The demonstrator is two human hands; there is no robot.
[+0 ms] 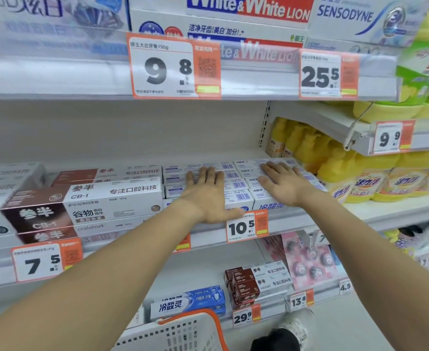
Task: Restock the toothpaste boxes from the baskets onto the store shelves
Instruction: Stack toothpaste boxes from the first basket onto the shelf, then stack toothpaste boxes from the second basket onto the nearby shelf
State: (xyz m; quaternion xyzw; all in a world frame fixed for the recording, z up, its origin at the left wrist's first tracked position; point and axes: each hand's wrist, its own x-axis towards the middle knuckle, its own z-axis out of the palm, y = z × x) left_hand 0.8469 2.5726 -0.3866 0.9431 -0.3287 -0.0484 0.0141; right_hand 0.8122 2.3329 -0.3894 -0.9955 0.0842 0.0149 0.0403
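Note:
Two stacks of white-and-blue toothpaste boxes (236,184) lie on the middle shelf (292,221) above the 10.5 price tag. My left hand (206,196) rests flat on top of the left stack, fingers straight. Flat on the right stack lies my right hand (284,183), fingers spread. Neither hand grips a box. A white basket with an orange rim (183,333) stands low in front of me; its contents are hidden.
Brown-and-white toothpaste boxes (86,206) fill the shelf to the left. Yellow detergent bottles (375,178) stand on the right. The shelf above carries White & White and Sensodyne boxes (249,11). The lower shelf holds more toothpaste boxes (190,301) and pink packs (307,262).

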